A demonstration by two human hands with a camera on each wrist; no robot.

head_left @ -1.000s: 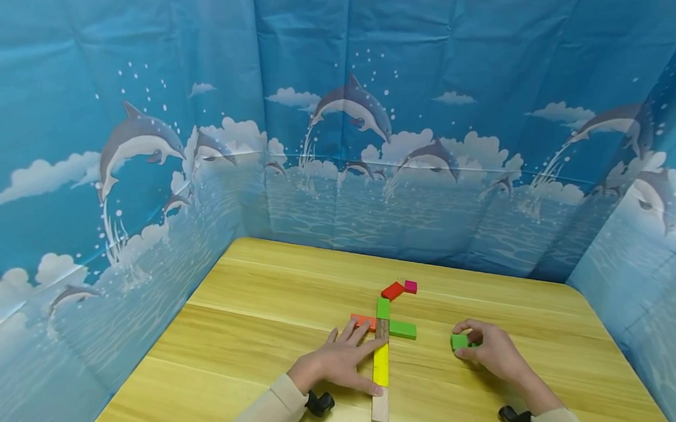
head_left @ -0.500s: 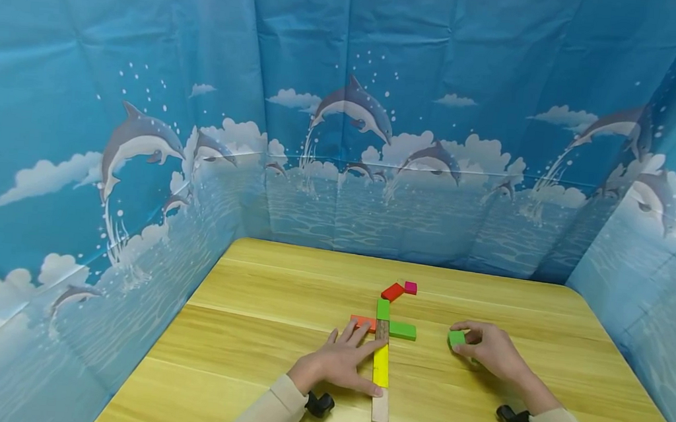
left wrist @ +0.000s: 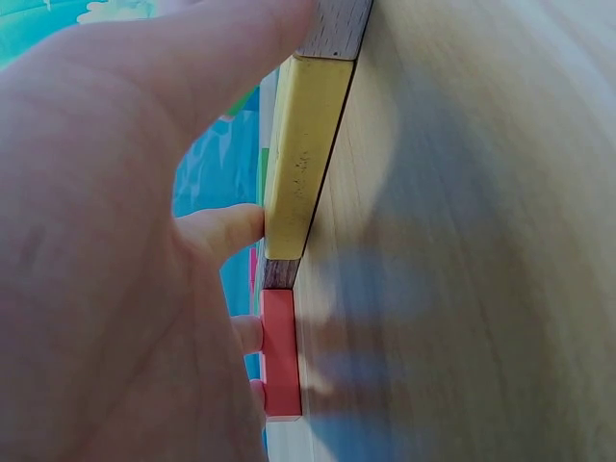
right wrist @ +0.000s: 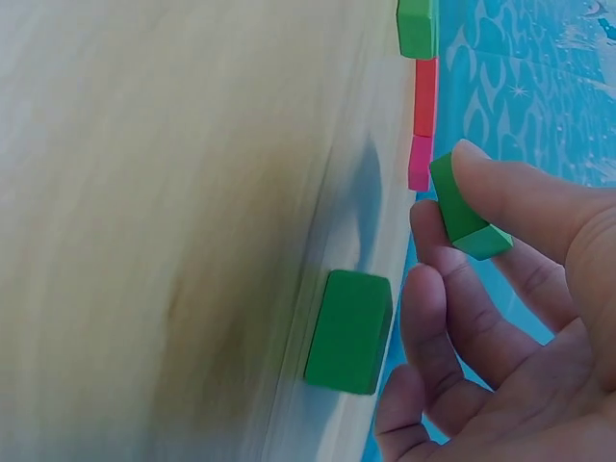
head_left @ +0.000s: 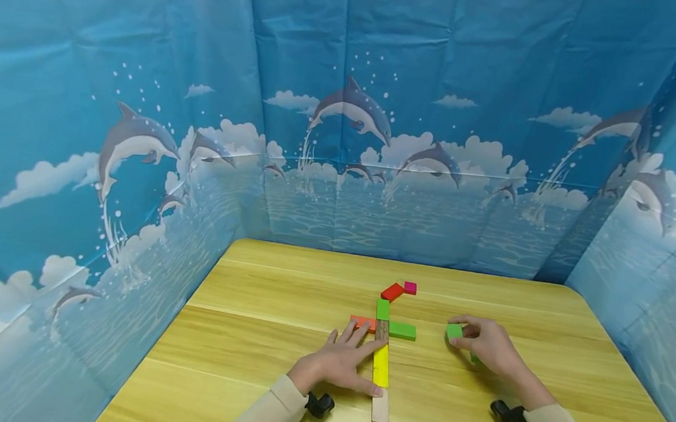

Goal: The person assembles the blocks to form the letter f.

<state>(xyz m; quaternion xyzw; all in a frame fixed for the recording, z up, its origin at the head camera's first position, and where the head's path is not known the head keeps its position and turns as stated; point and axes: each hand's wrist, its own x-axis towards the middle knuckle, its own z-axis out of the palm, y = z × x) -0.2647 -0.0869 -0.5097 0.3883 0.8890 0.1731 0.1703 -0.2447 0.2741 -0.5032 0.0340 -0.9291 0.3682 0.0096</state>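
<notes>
My left hand [head_left: 334,364] lies spread over a row of flat wooden blocks. Its thumb rests on a pale wood block [head_left: 380,411], and its index finger reaches the meeting of the yellow block [head_left: 381,367] and the dark brown block [head_left: 382,329]. Other fingertips touch an orange-red block [left wrist: 280,351]. Off to the right, my right hand [head_left: 497,348] pinches a green block [right wrist: 464,212] between thumb and fingers, held above the table. Under that hand, a second green block [right wrist: 348,332] stands on the table, mostly hidden in the head view.
One green block [head_left: 383,309] tops the row, and a longer green block [head_left: 403,331] sticks out to its right. Farther back are a tilted red block [head_left: 393,291] and a magenta block [head_left: 411,287]. A dolphin-print curtain [head_left: 291,201] surrounds the wooden table [head_left: 272,285].
The right hand has raised its green block and shifted slightly left, away from the second green block, which stays on the table. The left hand has kept its place.
</notes>
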